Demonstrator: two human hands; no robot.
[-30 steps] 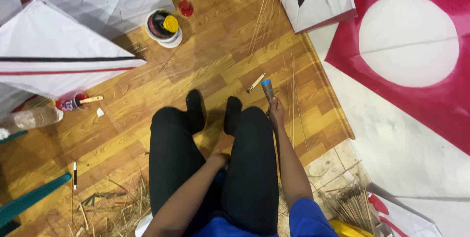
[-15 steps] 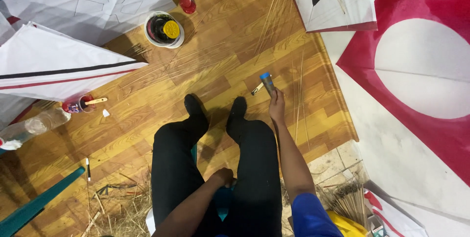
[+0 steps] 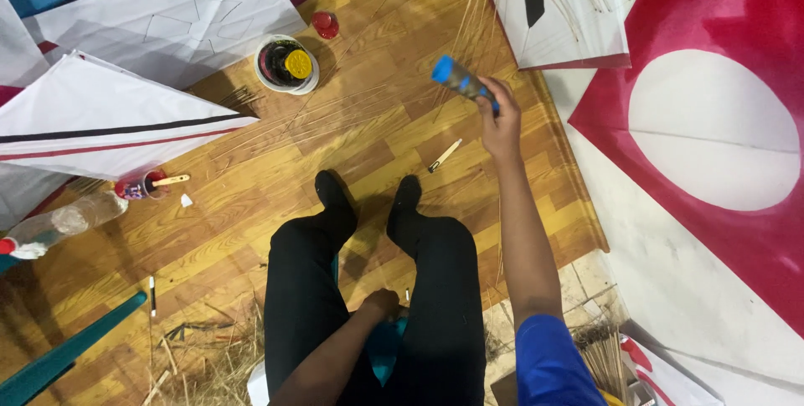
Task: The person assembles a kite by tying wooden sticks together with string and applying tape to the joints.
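Right hand (image 3: 500, 125) raised over the wooden plank floor (image 3: 368, 138), fingers clenched around a dark cylindrical tube with a blue cap (image 3: 463, 82). Tube's long axis runs diagonally, capped end pointing up-left in frame, other end buried in the palm. Left hand (image 3: 381, 304) sits between the knees of the black trousers (image 3: 444, 289), closed on something thin; cannot tell what. Thin bamboo sticks (image 3: 481, 12) fan across the floor, pale, straight. White round tub (image 3: 286, 65) holds a dark spool with a yellow disc on top. Small red cup (image 3: 138, 186) has a wooden-handled brush in it. Small knife (image 3: 445, 155) lies flat near the feet. White paper kite with black stripe (image 3: 100, 121) left; red kite with white circle (image 3: 712, 121) right, smooth paper.
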